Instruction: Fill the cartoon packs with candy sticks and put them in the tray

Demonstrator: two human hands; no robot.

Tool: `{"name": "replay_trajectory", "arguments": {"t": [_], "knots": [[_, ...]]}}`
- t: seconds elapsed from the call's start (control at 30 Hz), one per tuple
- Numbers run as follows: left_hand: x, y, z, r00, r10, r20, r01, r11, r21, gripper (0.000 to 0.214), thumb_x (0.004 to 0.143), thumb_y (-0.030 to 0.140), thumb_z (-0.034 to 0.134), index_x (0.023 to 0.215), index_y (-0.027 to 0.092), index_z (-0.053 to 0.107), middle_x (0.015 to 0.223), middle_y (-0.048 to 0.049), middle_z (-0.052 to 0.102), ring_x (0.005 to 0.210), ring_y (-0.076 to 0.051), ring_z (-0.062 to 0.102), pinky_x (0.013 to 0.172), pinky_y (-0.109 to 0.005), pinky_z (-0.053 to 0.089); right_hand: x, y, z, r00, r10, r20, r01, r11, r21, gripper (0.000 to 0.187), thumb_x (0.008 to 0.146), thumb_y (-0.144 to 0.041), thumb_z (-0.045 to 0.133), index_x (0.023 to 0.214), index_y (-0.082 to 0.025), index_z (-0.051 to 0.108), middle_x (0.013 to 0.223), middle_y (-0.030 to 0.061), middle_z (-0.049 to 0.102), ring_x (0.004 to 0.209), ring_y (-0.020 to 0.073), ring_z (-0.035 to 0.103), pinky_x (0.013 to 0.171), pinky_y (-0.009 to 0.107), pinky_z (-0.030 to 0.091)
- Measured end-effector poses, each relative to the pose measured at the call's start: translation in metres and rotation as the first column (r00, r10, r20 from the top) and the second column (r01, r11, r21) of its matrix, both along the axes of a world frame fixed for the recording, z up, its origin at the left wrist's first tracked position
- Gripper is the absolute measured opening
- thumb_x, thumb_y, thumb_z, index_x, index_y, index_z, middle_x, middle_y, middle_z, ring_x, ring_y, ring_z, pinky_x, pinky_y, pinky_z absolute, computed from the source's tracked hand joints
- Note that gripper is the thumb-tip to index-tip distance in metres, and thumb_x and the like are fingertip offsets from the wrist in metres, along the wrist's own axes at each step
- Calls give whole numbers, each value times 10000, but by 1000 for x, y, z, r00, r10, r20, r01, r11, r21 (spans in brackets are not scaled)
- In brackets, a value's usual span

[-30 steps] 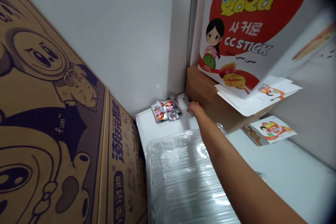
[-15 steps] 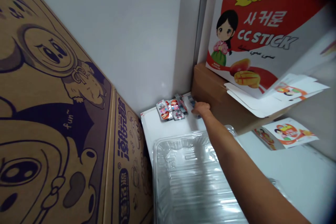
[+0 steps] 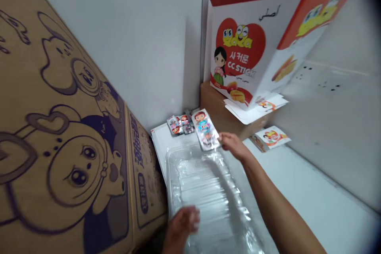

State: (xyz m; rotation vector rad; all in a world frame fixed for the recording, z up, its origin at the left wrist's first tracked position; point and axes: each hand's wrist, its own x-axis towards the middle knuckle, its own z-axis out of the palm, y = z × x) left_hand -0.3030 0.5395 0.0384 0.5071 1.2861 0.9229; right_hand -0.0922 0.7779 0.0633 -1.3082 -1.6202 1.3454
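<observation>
Pinching with right fingers (image 3: 224, 139): glossy rectangular packet (image 3: 205, 128) | left fingers (image 3: 193, 219): blurred, cannot tell | ribbed clear tray (image 3: 205, 196)

The right hand (image 3: 220, 138) pinches between thumb and fingers (image 3: 226, 138), its bare forearm (image 3: 269, 190) stretched out behind; the left hand (image 3: 183, 223), blurred, hovers nearer and leftward, loosely curled.

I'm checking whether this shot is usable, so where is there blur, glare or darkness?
Head view: the left hand is blurred; head view: bright glare streaks the clear plastic tray; head view: the picture's top right corner goes black.
</observation>
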Motion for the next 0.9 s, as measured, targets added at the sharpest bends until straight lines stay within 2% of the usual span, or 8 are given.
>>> {"name": "replay_trajectory", "arguments": {"t": [0.13, 0.23, 0.3, 0.37, 0.43, 0.63, 0.73, 0.9], "knots": [[23, 15, 37, 893, 16, 449, -61, 994, 86, 575, 672, 580, 662, 1044, 143, 636, 1160, -155, 615, 1107, -325, 541, 929, -435, 414, 10, -143, 10, 948, 162, -275, -203, 970, -130, 271, 787, -423, 533, 743, -156, 538, 601, -42, 410, 534, 79, 340, 499, 212, 275], [45, 0, 65, 887, -13, 462, -4, 999, 34, 409, 692, 373, 720, 987, 98, 650, 944, -147, 686, 888, -293, 643, 841, -413, 461, 16, -224, 24, 953, 184, -241, -233, 954, -192, 274, 813, -428, 534, 772, -159, 570, 597, -40, 424, 539, 85, 358, 508, 218, 289], [57, -20, 76, 916, -40, 400, 33, 999, 24, 392, 657, 284, 750, 979, 88, 646, 851, -127, 693, 747, -253, 658, 762, -390, 489, 21, -259, 39, 993, 79, -84, -92, 983, -161, 285, 838, -435, 514, 838, -165, 605, 609, -28, 461, 558, 102, 407, 522, 229, 329], [66, -40, 82, 945, -106, 309, 87, 993, 77, 390, 654, 276, 750, 976, 87, 640, 817, -110, 688, 665, -215, 643, 686, -353, 502, 24, -281, 56, 985, -152, 81, 155, 987, -39, 326, 857, -441, 493, 998, -170, 608, 716, 10, 550, 624, 130, 488, 569, 252, 398], [74, -56, 85, 957, -203, 207, 168, 970, 174, 368, 665, 269, 742, 969, 93, 634, 806, -88, 679, 634, -180, 619, 637, -307, 498, 25, -296, 72, 916, -368, 161, 348, 927, 137, 430, 873, -431, 474, 1221, -182, 513, 953, 72, 598, 762, 166, 559, 665, 292, 462], [97, -84, 92, 935, -347, 77, 299, 884, 359, 360, 703, 248, 709, 1022, 125, 598, 818, -45, 648, 690, -148, 582, 659, -253, 470, 19, -333, 102, 725, -594, 350, 330, 745, 580, 492, 906, -332, 439, 1378, -209, 375, 1318, 140, 445, 1205, 264, 415, 976, 452, 369], [105, -95, 95, 923, -381, 60, 333, 867, 370, 338, 720, 262, 690, 1013, 124, 595, 783, -32, 628, 660, -131, 556, 619, -228, 448, 19, -353, 103, 628, -679, 379, 307, 664, 681, 476, 890, -297, 474, 1355, -214, 415, 1349, 152, 417, 1167, 291, 435, 935, 490, 376], [112, -109, 98, 913, -407, -2, 380, 849, 367, 236, 691, 274, 710, 813, 118, 583, 615, 19, 539, 524, -81, 464, 497, -180, 374, 22, -375, 103, 659, -739, 140, 472, 551, 688, 199, 847, -262, 563, 1031, -196, 602, 968, 76, 606, 897, 202, 541, 796, 370, 439]]}}
